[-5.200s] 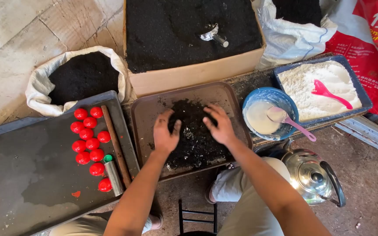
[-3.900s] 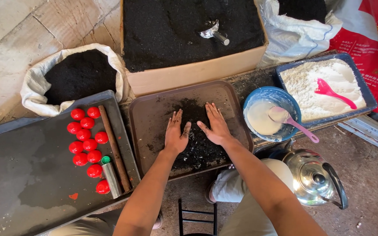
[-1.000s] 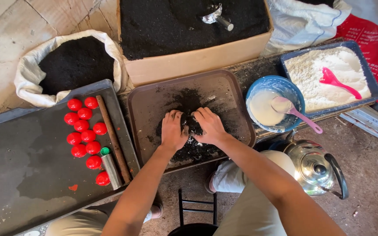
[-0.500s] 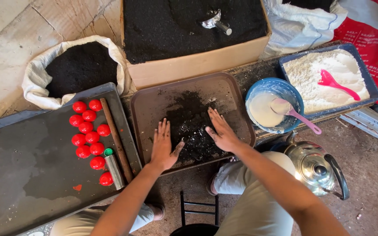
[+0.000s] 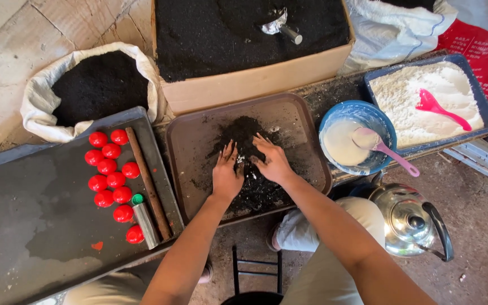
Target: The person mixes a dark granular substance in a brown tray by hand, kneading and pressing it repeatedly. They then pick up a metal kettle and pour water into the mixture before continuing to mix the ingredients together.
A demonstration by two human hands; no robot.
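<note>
Black crumbly powder heap (image 5: 244, 152), white flecks, both hands pressing

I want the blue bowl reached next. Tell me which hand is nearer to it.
Right. The right hand lies on the black pile just left of the blue bowl; the left hand is farther left.

Daylight fills the scene, bright and fairly even, strongest toward the upper left of the frame where the pale stone floor (image 5: 7, 68) looks washed out. The white powder (image 5: 425, 101) at the upper right nearly blows out, its texture half lost. A sharp glint sits on the steel kettle (image 5: 408, 220) at the lower right. Shadows are soft and short. Focus is crisp at centre; straight edges bow slightly near the frame's borders.
</note>
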